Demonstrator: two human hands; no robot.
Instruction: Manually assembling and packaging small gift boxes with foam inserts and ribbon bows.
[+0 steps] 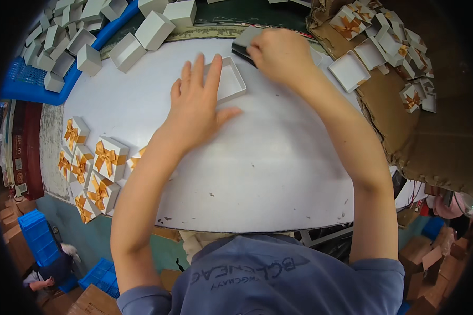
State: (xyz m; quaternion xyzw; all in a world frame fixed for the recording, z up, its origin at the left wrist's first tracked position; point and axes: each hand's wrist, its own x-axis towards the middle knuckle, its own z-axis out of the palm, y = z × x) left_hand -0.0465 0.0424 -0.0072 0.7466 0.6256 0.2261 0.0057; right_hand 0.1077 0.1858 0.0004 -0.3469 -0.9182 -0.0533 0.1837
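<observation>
My left hand point(197, 102) has its fingers spread, reaching over the left side of a shallow open white box point(231, 81) on the table. Its thumb points right, slightly blurred. Further back and to the right, my right hand point(285, 55) is closed, fingers curled down at the edge of a flat black-and-grey block point(245, 44). The fingertips are partly hidden, so what they pinch is unclear. A small piece of white point(316, 56) shows just right of that wrist.
White lids with gold ribbon bows point(109, 157) lie at the table's left. Plain white boxes fill a blue crate point(68, 94) at far left, with others point(155, 30) beside it. A cardboard carton point(404, 126) at right holds bowed boxes; an open white box point(349, 72) rests at its edge.
</observation>
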